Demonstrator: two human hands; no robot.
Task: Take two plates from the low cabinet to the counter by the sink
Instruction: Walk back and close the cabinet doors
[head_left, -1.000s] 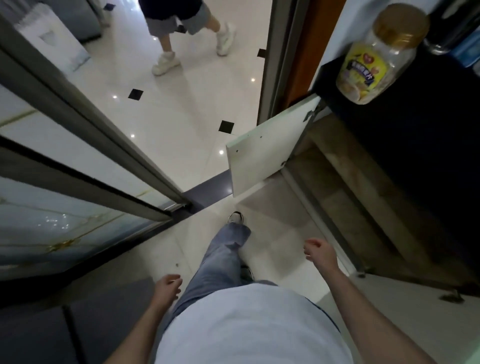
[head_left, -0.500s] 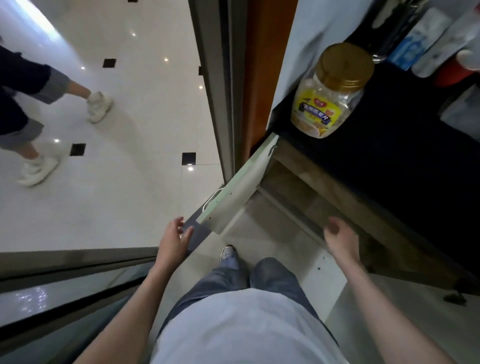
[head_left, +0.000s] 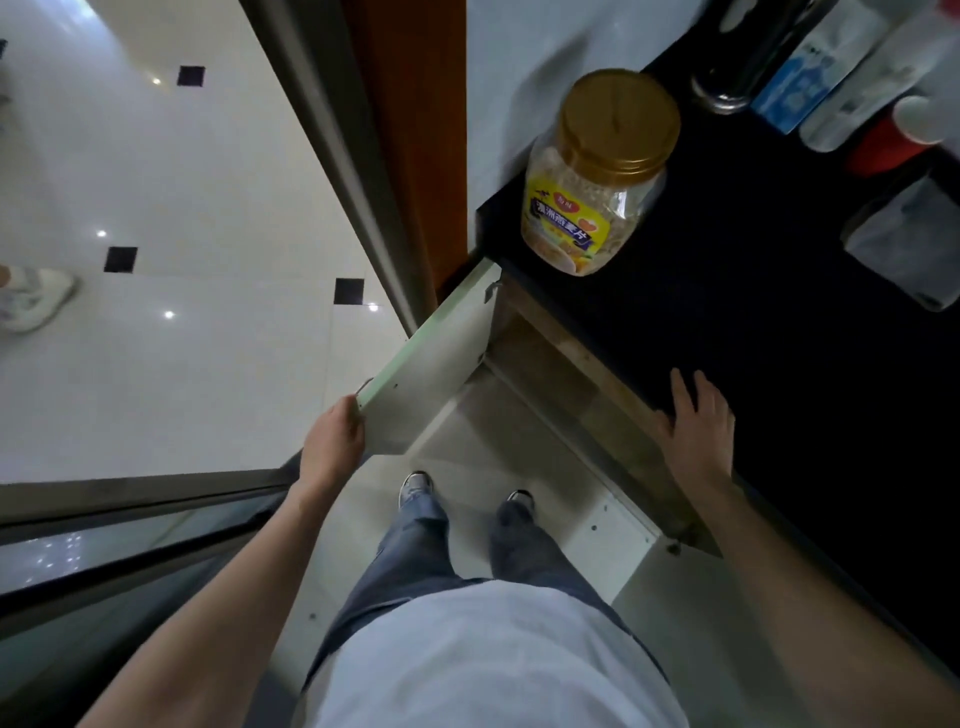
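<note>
No plates are in view: the low cabinet (head_left: 566, 384) stands open beneath the dark counter (head_left: 779, 322), its interior shadowed, and what it holds cannot be told. At about 9 o'clock from the opening, the person's left hand (head_left: 332, 441) is closed around the free edge of the pale cabinet door (head_left: 436, 374), which is swung out toward the doorway. At 3 o'clock, the right hand (head_left: 698, 421) lies flat and spread on the counter's front edge, holding nothing. A second door panel (head_left: 597, 525) hangs open nearer the person's two feet.

One gold-lidded jar (head_left: 597, 176) sits at the counter's corner, at 12 o'clock from the cabinet; several blurred containers crowd the upper right, too indistinct to count. One shoe of another person (head_left: 36, 299) shows at the far left.

The risks, as judged: a knee or shin catching the near panel while crouching, or the held door swinging into the doorway where someone walks. A sink is not visible.
</note>
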